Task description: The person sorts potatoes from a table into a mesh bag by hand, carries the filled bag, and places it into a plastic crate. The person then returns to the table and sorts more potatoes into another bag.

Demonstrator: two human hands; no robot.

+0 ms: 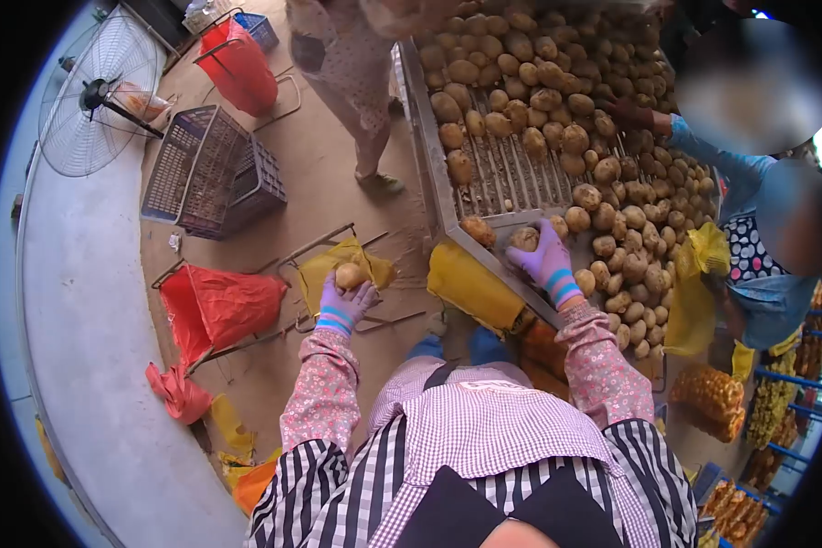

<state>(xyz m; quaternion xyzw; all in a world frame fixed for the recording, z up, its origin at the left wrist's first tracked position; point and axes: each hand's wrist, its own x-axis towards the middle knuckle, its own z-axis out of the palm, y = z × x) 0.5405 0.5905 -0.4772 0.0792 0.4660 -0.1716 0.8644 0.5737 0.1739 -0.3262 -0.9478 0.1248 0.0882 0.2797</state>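
Note:
My left hand (347, 301), in a purple glove with blue stripes at the cuff, holds a potato (350, 276) above a yellow bag (315, 271) on a metal frame. The gloved right hand (548, 258) has its fingers round another potato (524, 239) at the near edge of a metal sorting table (511, 222). One more potato (477, 231) lies just left of it on that edge. Many potatoes (603, 216) cover the table's slats and its right side.
Red bags (233, 301) hang on frames at left, near stacked plastic crates (205, 173) and a fan (96, 94). A person (347, 73) stands beyond the table. A co-worker's gloved hand (626, 116) reaches over the potatoes from the right. A yellow bag (475, 285) hangs below the near edge.

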